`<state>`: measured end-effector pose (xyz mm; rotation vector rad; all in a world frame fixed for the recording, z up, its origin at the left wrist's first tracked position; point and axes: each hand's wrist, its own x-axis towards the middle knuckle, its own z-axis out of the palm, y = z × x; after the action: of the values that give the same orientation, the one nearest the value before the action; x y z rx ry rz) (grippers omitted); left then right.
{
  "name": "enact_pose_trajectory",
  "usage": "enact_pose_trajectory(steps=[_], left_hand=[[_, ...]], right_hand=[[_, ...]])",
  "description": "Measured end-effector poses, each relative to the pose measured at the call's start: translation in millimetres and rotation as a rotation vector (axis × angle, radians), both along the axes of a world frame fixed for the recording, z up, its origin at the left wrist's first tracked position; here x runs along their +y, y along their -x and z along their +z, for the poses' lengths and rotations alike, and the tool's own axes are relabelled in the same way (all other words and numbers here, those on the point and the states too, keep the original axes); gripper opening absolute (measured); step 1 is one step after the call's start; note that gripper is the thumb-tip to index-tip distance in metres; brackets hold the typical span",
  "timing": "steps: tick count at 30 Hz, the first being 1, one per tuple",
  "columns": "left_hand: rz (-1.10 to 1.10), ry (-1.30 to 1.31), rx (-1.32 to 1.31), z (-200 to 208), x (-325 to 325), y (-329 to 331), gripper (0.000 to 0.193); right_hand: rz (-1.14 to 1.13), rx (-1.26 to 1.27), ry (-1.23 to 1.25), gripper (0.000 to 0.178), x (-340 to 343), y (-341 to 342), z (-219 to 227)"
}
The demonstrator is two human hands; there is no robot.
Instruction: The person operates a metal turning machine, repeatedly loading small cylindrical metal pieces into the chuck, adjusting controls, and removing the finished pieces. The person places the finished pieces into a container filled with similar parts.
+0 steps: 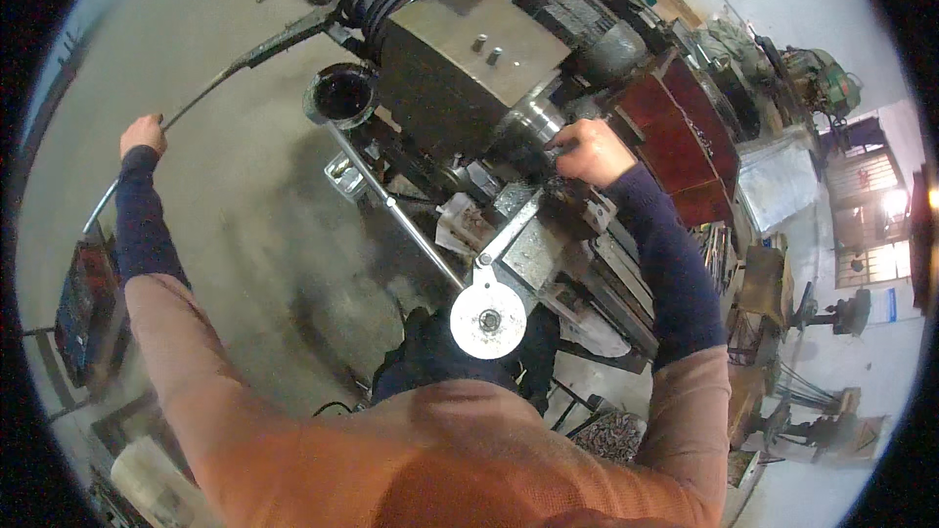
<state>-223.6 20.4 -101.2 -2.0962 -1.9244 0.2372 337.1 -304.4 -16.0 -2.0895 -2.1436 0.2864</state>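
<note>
My left hand [143,134] is stretched far out to the left and is closed around a long thin metal rod [210,90] that curves away toward the grey lathe [460,68]. At the lathe's shiny chuck [528,122], my right hand [590,152] has its fingers curled on a small dark part that I cannot make out clearly. Below the chuck sit the carriage [533,244] and a round silver handwheel [487,321].
A dark round bucket [339,96] stands on the concrete floor beside the lathe. A steel bar [396,207] runs from it toward the handwheel. Red metal cabinets [685,127] lie right of the machine. A blue crate [83,298] sits at far left.
</note>
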Motion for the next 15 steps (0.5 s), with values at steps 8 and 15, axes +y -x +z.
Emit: enact_pose_trajectory(steps=[8, 15], left_hand=[[-0.506, -0.556, -1.148, -82.1, -68.4, -133.8, 0.028], [-0.365, 0.325, -0.348, -267.6, -82.6, -229.3, 0.033]], right_hand=[[0.055, -0.042, -0.594, 0.034, -56.3, -5.4, 8.6], [-0.455, -0.045, -0.456, 0.042, -268.7, -58.2, -5.9]])
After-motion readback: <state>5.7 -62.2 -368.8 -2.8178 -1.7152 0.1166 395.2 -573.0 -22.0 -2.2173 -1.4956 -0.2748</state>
